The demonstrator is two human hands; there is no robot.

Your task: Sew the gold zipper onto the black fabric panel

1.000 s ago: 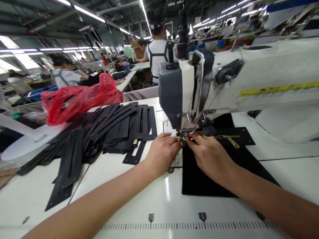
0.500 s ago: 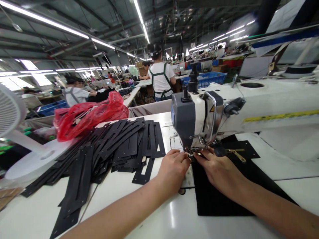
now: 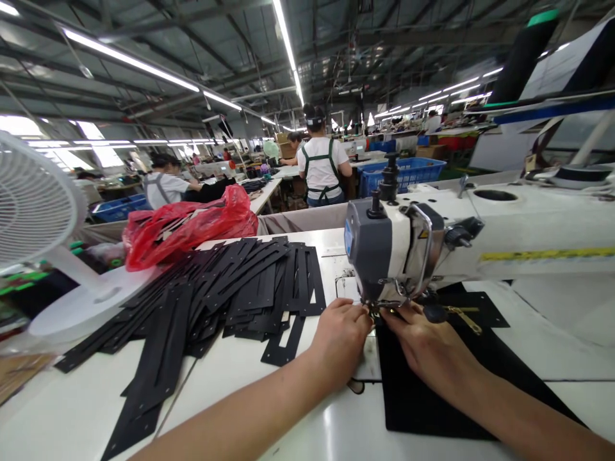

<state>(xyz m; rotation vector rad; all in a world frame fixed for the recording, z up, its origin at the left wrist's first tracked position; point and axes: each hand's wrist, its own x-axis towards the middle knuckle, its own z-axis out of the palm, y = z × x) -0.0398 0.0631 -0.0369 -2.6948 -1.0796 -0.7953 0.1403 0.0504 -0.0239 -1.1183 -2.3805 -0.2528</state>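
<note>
A black fabric panel [image 3: 423,397] lies under the head of a white and grey sewing machine [image 3: 372,250]. My left hand [image 3: 342,339] is closed, its fingertips pinching the panel's left edge right beside the needle area. From the other side my right hand [image 3: 427,342] rests on the panel, thumb and fingers gripping it close to the presser foot. The fingertips of both hands are partly hidden at the foot. Beyond my right hand, a gold zipper pull [image 3: 468,320] lies on a black strip with a zipper [image 3: 485,309].
Many black slotted strips [image 3: 250,282] are heaped left of the machine. Behind them sits a red plastic bag [image 3: 192,221]. A white fan [image 3: 38,211] stands at far left. Co-workers [image 3: 321,163] and a blue crate [image 3: 403,173] are farther back.
The view has tilted and shifted slightly, so everything sits lower and further right. Both hands stay at the needle area on the panel, with little visible movement.
</note>
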